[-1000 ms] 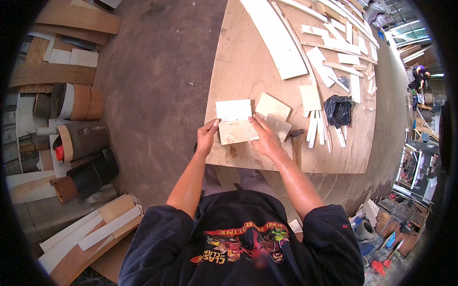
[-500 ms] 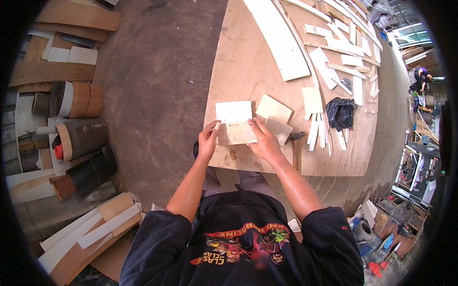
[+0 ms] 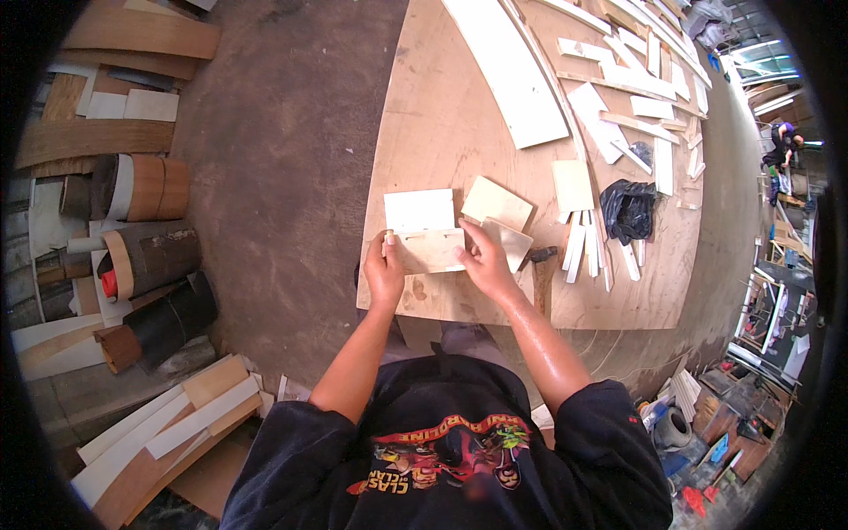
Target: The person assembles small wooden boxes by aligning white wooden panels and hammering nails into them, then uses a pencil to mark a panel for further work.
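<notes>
Between my two hands is a small rectangular wooden board [image 3: 430,253], pale tan with dark slot-like marks near its far edge. My left hand [image 3: 383,272] grips its left end, thumb at the upper corner. My right hand [image 3: 485,262] closes on the right end. Just beyond it, a white board [image 3: 419,210] lies on the plywood tabletop [image 3: 459,296]. Right of that are a cream board [image 3: 497,203] and another pale board [image 3: 511,245], partly hidden by my right hand. A hammer [image 3: 541,256] lies beside them, handle toward me.
White strips [image 3: 583,247] and a black plastic bag [image 3: 627,212] lie to the right. A long white board [image 3: 512,79] and several wood offcuts [image 3: 636,79] cover the far side. Rolled sheets [image 3: 155,252] line the left. A person [image 3: 782,146] is far off at right.
The held board's face has turned more toward me, and its slot-like marks show more plainly. My hands have shifted along its ends. The whole view has moved slightly.
</notes>
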Tool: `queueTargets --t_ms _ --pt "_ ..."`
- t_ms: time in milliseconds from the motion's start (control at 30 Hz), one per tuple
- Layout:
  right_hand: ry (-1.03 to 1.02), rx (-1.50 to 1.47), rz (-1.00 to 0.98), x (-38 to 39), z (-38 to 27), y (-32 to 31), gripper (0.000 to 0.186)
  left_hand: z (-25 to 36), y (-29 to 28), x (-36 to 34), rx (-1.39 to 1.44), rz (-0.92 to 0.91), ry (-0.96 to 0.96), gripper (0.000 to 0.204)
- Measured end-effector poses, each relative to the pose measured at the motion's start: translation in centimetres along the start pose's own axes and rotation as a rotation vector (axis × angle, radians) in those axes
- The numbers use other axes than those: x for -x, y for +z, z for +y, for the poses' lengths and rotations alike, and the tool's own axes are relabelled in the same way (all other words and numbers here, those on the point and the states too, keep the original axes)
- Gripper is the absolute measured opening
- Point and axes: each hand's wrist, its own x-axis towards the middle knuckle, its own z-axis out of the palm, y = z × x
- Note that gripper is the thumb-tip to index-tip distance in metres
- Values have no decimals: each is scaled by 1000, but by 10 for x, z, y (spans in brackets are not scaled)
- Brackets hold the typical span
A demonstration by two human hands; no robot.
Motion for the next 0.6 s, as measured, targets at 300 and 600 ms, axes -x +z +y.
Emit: queueTargets --t_ms 300,600 --pt "-5 -451 98 -21 42 30 33 -23 7 -6 152 25 103 37" --pt "42 -591 114 -19 35 26 22 -30 11 -1 256 -4 98 27"
